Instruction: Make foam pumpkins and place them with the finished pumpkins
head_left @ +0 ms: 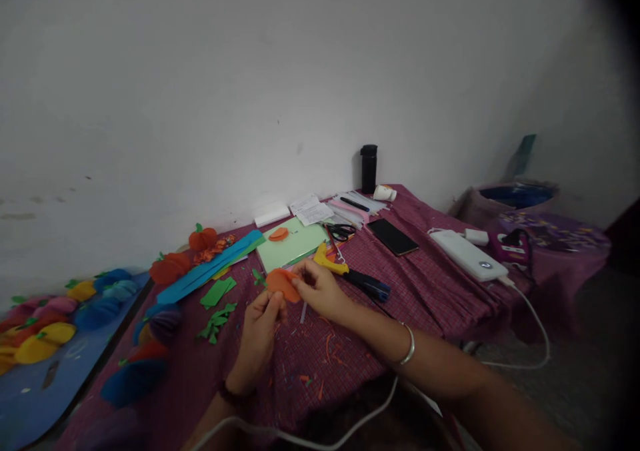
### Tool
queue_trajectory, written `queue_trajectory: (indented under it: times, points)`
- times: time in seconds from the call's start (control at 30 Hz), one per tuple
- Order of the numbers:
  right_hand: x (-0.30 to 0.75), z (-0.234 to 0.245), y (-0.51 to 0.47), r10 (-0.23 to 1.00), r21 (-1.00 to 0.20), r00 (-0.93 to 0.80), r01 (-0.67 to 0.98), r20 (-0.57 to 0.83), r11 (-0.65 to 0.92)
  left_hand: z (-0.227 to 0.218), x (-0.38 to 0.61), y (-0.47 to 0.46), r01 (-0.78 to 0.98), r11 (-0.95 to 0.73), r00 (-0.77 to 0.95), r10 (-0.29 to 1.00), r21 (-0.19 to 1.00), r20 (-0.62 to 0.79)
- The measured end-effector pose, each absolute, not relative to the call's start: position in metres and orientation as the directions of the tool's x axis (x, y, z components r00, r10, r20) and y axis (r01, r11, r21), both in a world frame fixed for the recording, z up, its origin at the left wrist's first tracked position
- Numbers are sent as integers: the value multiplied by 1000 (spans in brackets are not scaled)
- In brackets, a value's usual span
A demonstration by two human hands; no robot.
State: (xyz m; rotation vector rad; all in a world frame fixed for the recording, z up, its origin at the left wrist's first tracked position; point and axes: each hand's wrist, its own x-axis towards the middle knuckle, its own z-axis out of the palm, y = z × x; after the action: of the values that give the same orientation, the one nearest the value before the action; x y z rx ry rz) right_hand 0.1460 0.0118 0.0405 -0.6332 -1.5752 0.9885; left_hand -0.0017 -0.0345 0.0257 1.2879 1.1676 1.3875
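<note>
Both my hands meet over the middle of a table with a purple checked cloth (pixel 425 291). My left hand (pixel 260 334) pinches the near edge of an orange paper piece (pixel 283 283). My right hand (pixel 320 290), with a bangle on the wrist, has its fingers closed on the same orange piece from the right. A yellow glue gun (pixel 333 262) lies just beyond my right hand. Green paper scraps (pixel 217 308) lie left of my left hand.
Scissors (pixel 341 230), a light green sheet (pixel 290 244), a black phone (pixel 393 236), a white power bank (pixel 467 254) with its cable, a black flask (pixel 369 168) and papers lie further back. Finished paper pumpkins (pixel 203 238) in several colours crowd the left side and a blue board (pixel 30 398).
</note>
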Motion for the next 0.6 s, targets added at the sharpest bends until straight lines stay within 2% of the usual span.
queue_trajectory:
  times: [0.1, 0.2, 0.5, 0.6]
  points:
    - [150, 42, 9, 752, -758, -285, 114, 594, 642, 27, 1, -34, -22, -204, -64, 977, 979, 202]
    - [153, 42, 7, 697, -655, -320, 243, 642, 715, 28, 3, -36, -90, -229, -59, 973, 969, 224]
    - [151, 38, 5, 535, -384, -420, 394, 733, 835, 25, 3, -33, -139, -193, -149, 974, 971, 172]
    - [151, 36, 6, 568, -436, -421, 373, 707, 819, 25, 3, -32, -146, -184, -139, 977, 972, 164]
